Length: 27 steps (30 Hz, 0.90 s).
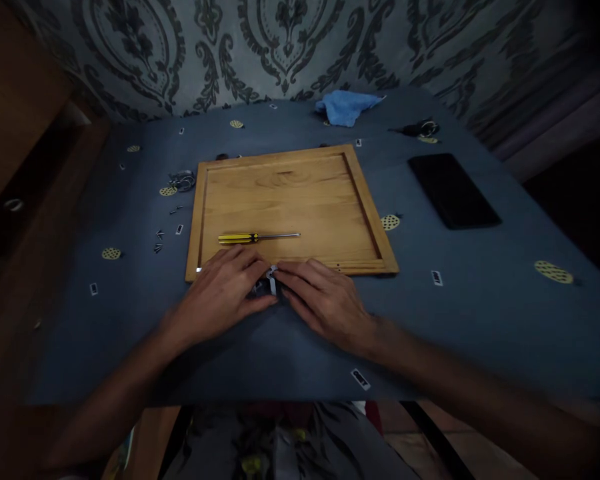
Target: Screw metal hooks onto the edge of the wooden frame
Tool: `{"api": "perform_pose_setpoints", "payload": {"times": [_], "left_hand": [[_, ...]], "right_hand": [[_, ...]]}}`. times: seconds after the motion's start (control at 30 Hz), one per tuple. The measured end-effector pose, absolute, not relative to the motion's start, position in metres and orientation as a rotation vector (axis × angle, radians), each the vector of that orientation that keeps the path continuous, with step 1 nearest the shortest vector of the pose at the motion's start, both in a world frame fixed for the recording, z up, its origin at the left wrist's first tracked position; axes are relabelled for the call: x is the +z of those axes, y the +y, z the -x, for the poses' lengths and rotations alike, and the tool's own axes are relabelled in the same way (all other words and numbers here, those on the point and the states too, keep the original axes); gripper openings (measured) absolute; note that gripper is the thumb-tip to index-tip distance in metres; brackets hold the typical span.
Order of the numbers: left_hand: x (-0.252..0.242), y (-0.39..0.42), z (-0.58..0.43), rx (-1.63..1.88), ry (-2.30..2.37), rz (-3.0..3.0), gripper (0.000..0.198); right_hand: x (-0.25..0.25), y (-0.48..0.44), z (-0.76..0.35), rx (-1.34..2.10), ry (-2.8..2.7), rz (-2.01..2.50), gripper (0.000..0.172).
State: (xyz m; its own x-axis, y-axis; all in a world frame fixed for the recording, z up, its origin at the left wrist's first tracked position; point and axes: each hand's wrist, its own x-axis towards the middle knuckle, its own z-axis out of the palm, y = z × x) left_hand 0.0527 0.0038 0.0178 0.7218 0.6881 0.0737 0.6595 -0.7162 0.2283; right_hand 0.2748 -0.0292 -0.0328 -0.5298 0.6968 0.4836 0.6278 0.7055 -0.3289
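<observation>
A wooden framed panel point(285, 207) lies flat on the blue cloth-covered table. On it rests a yellow and black screwdriver point(240, 238), its shaft pointing right. At the panel's near edge, my left hand point(223, 290) and my right hand point(325, 297) meet around a small metal piece point(273, 280), with fingers closed on it from both sides. The fingers partly hide this piece, so its full shape cannot be made out.
Small screws point(159, 241) and a cluster of metal parts point(182, 180) lie left of the panel. A black tablet-like object point(454, 191) is at the right, a blue cloth point(346, 108) and a dark item point(420, 129) behind. A patterned curtain hangs at the back.
</observation>
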Motion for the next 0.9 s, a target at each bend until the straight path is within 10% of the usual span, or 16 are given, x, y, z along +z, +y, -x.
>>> {"api": "perform_pose_setpoints", "payload": {"times": [0.9], "left_hand": [[0.0192, 0.007, -0.0536, 0.187, 1.196, -2.587, 0.044]], "right_hand": [[-0.0329, -0.0269, -0.2714, -0.082, -2.355, 0.934, 0.027]]}}
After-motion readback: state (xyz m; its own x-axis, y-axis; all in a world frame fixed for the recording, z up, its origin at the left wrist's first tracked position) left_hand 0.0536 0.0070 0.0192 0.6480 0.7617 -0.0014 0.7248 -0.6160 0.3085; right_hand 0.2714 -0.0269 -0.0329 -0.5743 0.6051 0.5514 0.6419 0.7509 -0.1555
